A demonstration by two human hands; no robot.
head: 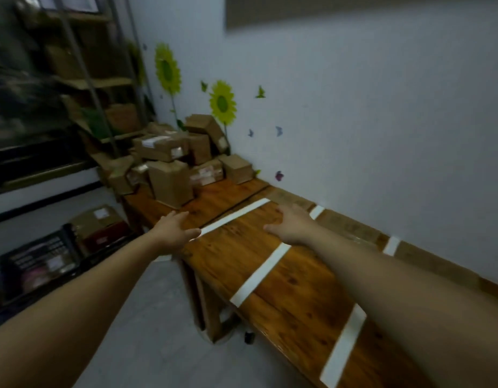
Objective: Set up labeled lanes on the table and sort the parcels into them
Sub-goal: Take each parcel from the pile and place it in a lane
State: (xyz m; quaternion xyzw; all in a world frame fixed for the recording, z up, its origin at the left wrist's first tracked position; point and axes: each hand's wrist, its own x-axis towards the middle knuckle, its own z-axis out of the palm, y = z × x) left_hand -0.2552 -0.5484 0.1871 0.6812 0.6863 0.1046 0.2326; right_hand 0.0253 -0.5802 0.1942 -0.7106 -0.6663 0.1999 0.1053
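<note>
A long wooden table (pixel 298 298) runs along the wall. Three white tape strips cross it: a far strip (pixel 236 215), a middle strip (pixel 261 273) and a near strip (pixel 344 345). Brown cardboard label pieces (pixel 348 225) lie along the wall edge between short white tape bits. A pile of brown cardboard parcels (pixel 172 169) sits at the table's far end. My left hand (pixel 175 228) is flat, fingers apart, at the near end of the far strip. My right hand (pixel 291 224) rests palm down, fingers spread, on the wood just right of that strip. Neither holds anything.
A metal shelf rack (pixel 82 79) with boxes stands at the far left. On the floor to the left are a dark crate (pixel 38 261) and a cardboard box (pixel 96 219). The white wall (pixel 354 107) with flower stickers borders the table's right side.
</note>
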